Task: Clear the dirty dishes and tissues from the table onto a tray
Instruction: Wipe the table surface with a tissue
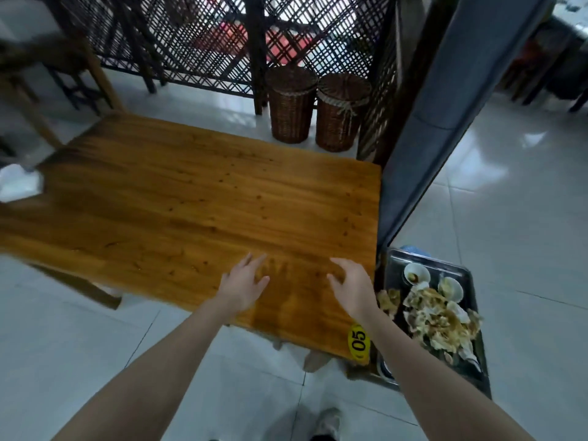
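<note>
A dark metal tray [467,275] sits low beside the wooden table's [197,198] right edge. It holds two small white bowls [416,273] and a heap of crumpled, stained tissues [439,319]. Over the table's near edge my left hand [243,283] hovers with fingers spread and holds nothing. My right hand [350,284] hovers beside it, fingers relaxed and slightly bent, also holding nothing. A white object [20,183], blurred, lies at the table's far left edge.
A yellow oval sticker reading 05 [359,342] marks the table's near right corner. Two wicker baskets [318,113] stand beyond the table before a dark lattice screen [197,36]. A grey pillar [426,116] rises right of the table. Wooden chairs [63,68] stand at the back left.
</note>
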Motion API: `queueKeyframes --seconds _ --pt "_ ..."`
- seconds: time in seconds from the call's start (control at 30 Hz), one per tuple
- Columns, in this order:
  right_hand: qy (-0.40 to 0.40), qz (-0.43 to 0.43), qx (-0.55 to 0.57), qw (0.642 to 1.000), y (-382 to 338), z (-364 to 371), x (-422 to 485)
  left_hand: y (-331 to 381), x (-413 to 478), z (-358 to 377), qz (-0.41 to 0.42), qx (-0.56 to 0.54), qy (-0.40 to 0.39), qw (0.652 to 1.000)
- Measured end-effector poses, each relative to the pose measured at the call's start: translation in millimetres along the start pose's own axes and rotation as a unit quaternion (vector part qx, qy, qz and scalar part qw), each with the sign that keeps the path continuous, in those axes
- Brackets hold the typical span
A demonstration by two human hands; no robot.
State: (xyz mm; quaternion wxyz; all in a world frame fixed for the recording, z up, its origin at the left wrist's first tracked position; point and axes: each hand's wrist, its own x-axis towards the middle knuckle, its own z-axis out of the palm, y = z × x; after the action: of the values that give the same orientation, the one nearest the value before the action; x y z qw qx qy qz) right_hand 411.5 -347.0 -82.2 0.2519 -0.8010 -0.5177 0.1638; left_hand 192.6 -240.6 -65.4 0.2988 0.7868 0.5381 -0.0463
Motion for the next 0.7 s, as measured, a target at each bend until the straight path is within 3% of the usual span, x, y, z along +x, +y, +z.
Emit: queueKeyframes --seconds 0.43,0.7 --pt "-0.068 -0.118 -0.025 0.990 -197 118 -16 -216 -77 -82 -0.090 -0.033 0.073 0.993" --pt "-0.137 -0.199 -0.058 0.969 -286 178 -14 -313 -114 -99 -0.152 -0.072 0.111 0.979"
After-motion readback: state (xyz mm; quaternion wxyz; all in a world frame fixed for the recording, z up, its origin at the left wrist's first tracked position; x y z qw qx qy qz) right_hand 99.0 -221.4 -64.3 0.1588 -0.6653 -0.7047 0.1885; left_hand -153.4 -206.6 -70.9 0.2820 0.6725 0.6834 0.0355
